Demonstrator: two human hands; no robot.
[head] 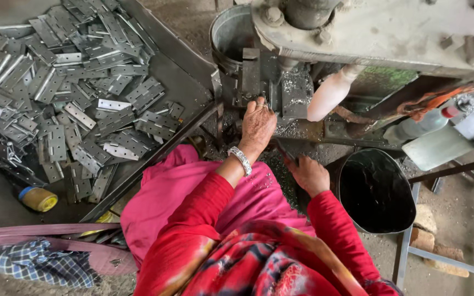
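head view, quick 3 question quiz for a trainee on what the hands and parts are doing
1. True or false: the left hand reaches up to the machine, at the block under its head.
2. Where does the pile of hinges lie? A) in the black bucket B) on the tray to the person's left C) in the lap
3. Fill in: the right hand is down beside the ____ bucket.

Key
1. True
2. B
3. black
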